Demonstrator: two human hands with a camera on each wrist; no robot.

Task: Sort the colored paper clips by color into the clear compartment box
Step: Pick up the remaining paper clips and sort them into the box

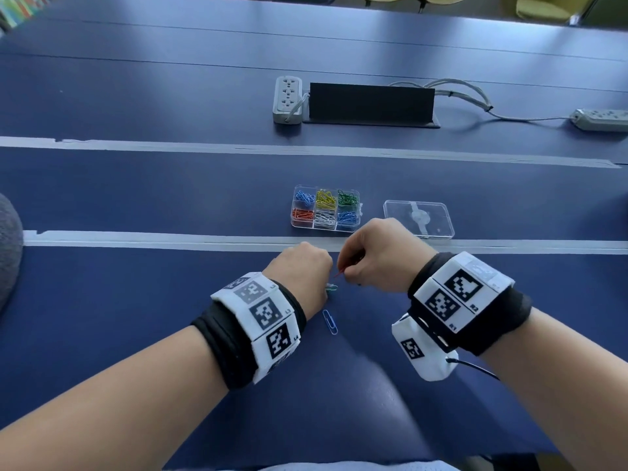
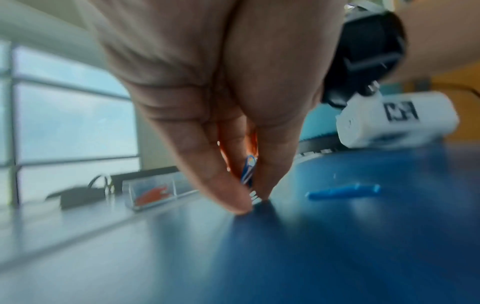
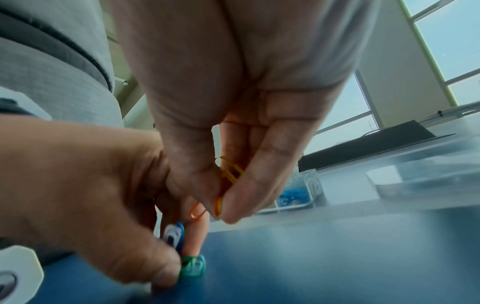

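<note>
With your right hand grip pinching orange and yellow wire paper clips and your left hand grip pinching blue and white clips, lift straight off the bench before sorting.

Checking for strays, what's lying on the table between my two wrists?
One blue paper clip lies loose on the table between the wrists, seen in the head view.

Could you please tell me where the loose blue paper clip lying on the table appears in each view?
Head: blue paper clip flat on the table, near edge, between the wrists.
Left wrist: blurred blue streak right of the left hand.
Right wrist: not in view.
Shared landmark: the clear compartment box.
</note>
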